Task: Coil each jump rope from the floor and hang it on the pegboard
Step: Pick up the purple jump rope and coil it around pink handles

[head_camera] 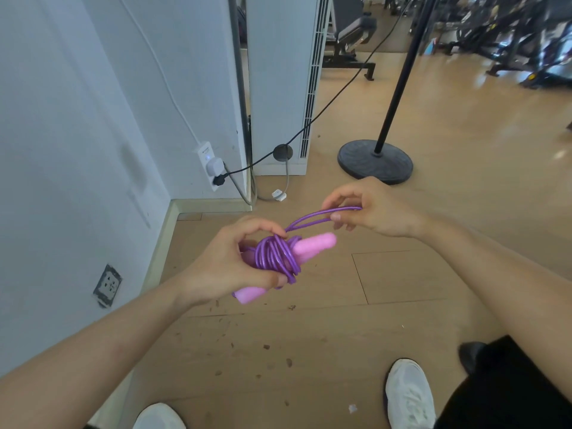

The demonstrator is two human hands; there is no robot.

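A purple jump rope (274, 257) is wound in several turns around its two pink handles (312, 246). My left hand (229, 267) grips the bundle of handles and coils, thumb and fingers curled round it. A short doubled loop of the rope (312, 216) runs up and right from the bundle. My right hand (374, 209) pinches the end of that loop, a little above and right of the bundle. No pegboard is in view.
A white wall (77, 134) with a power strip (209, 164) and cables stands at left. A white floor-standing unit (278, 82) is behind. A black pole on a round base (374, 161) stands ahead right. Gym machines (510, 35) line the far right. My white shoes (408, 394) are below.
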